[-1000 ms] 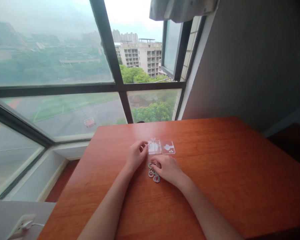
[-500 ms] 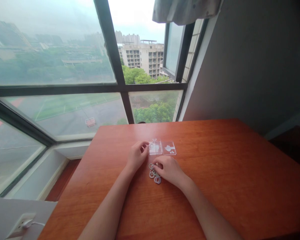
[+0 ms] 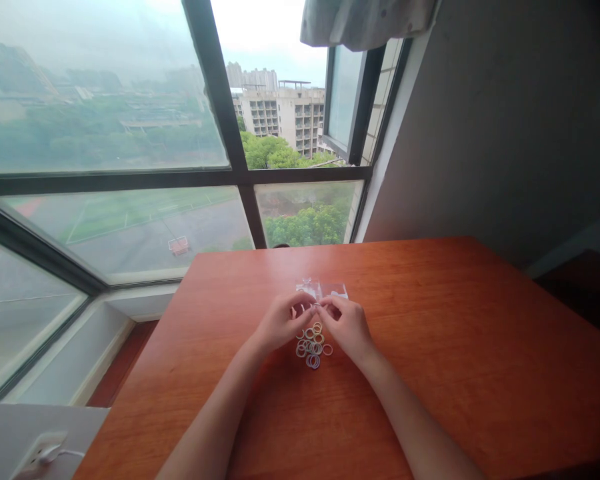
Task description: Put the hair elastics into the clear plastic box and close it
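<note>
Taking the pile of small rings on the worktop as my marker, a white wall socket with a cable plugged in is sitting far to the left of the rings and lower down, off the worktop's edge, below the big window. My left hand is hovering just left of the rings and slightly above them, its fingers curling in toward the thumb in a pinch; something very small seems to be caught there, but I cannot tell what it is. The rings themselves are lying loose on the wood in a little heap, pale blue, white and yellowish, some overlapping. My right hand is hanging just right of the rings, fingers likewise pinching together, their tips meeting those of my left hand directly above the heap. Just beyond the rings, past both sets of fingertips, two clear plastic tags are lying side by side on the worktop, partly hidden by my fingers. Far to the right of the rings, a grey wall is rising behind the worktop.
</note>
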The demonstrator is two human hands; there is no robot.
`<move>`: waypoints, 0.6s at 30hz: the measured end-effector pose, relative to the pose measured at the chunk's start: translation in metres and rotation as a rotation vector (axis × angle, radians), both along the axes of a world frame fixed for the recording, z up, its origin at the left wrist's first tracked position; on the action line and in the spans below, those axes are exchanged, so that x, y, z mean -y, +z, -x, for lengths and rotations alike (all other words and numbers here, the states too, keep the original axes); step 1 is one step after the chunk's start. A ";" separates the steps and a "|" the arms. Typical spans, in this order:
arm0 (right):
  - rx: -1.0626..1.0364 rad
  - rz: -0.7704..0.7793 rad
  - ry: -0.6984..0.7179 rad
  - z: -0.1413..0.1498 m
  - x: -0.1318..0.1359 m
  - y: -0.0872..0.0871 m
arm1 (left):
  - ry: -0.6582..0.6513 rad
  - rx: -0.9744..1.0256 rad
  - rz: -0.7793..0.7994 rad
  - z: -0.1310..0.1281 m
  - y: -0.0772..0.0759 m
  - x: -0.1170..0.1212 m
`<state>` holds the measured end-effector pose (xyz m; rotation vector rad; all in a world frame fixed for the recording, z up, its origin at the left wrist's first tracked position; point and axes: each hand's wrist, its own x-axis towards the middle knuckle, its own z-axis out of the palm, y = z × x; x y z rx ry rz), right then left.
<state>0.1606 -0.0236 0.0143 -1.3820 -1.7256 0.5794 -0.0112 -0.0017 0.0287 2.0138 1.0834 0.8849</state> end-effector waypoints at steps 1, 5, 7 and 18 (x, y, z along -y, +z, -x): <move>-0.005 0.000 -0.003 0.000 0.000 0.000 | 0.003 -0.007 -0.002 -0.001 0.000 0.000; 0.004 0.007 -0.010 -0.001 -0.001 -0.001 | 0.041 -0.021 -0.041 -0.001 -0.005 -0.002; 0.010 0.017 -0.016 -0.001 -0.001 -0.002 | 0.078 -0.015 -0.055 0.001 -0.008 -0.005; 0.100 0.073 0.023 0.002 -0.001 -0.006 | 0.424 -0.046 -0.197 0.019 -0.032 -0.033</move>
